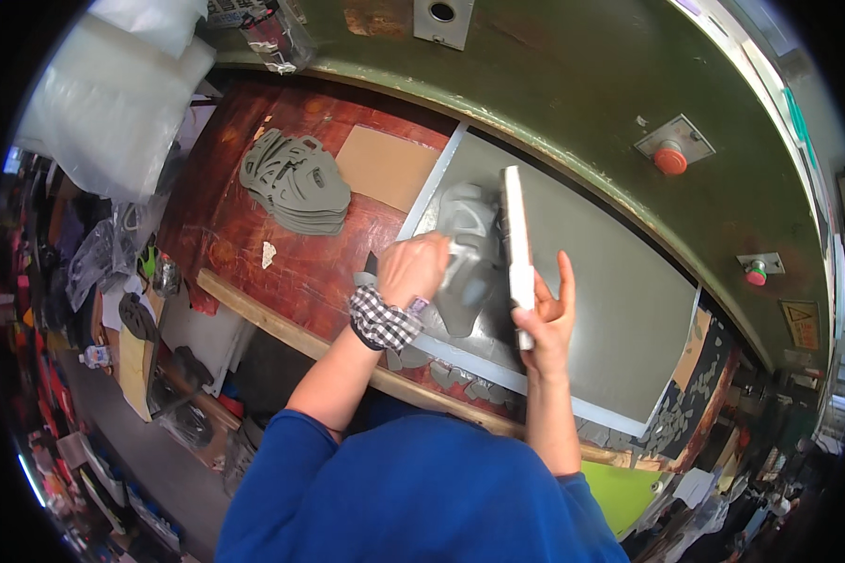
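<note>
My left hand [415,269], with a checked band at its wrist, is closed at the near side of a grey cut-out piece [462,305]. The piece has curved openings and is smeared by motion; the fingertips are partly hidden. My right hand [551,324] grips the near end of a thick white-edged board [516,230] between thumb and fingers, two fingers pointing up. That board stands tilted on edge just right of the piece. Beneath both lies a large grey sheet [606,310] on a pale-edged plate [582,408].
Left of the plate, a stack of matching grey cut-outs [296,183] sits on the red-brown table [230,211] beside a tan board [390,167]. Grey scraps [690,403] lie at the right end. A green machine beam [554,66] with red buttons [669,159] spans the back.
</note>
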Available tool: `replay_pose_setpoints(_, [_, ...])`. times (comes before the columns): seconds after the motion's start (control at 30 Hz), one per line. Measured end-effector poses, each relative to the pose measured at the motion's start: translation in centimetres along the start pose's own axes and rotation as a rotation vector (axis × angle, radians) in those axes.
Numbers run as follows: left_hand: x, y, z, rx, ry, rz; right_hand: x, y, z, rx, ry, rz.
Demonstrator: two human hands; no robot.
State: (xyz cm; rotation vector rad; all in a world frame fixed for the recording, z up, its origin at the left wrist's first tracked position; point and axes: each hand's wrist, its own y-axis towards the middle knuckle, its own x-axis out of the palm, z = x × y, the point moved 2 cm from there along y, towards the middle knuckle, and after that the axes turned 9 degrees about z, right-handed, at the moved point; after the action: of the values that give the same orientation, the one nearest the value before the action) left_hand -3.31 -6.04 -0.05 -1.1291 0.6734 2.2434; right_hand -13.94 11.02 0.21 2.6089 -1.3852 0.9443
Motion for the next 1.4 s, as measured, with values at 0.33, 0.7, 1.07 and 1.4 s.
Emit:
replay_pose_setpoints(0.33, [0.9, -0.8, -2.1, 0.079, -0.111, 0.204, -3.8, -3.7, -4.0, -0.304, -0.506, 0.129])
replay_pose_setpoints(0.7, [2.7, 3.7, -1.5, 0.123, -0.132, 0.233, -3.8, 1.1, -4.9, -0.302, -0.955, 0.261])
replay_pose_setpoints(1.07, [4.7, 9.8, -1.5, 0.024, -0.258, 0.290, -9.2, 6.7, -5.3, -0.484, -0.936, 0.290])
replay_pose_setpoints(1.4, [6.2, 3.7, 1.3, 0.404, -0.268, 0.170, -17.0, 12.1, -22.7, -1.046, -1.187, 1.112])
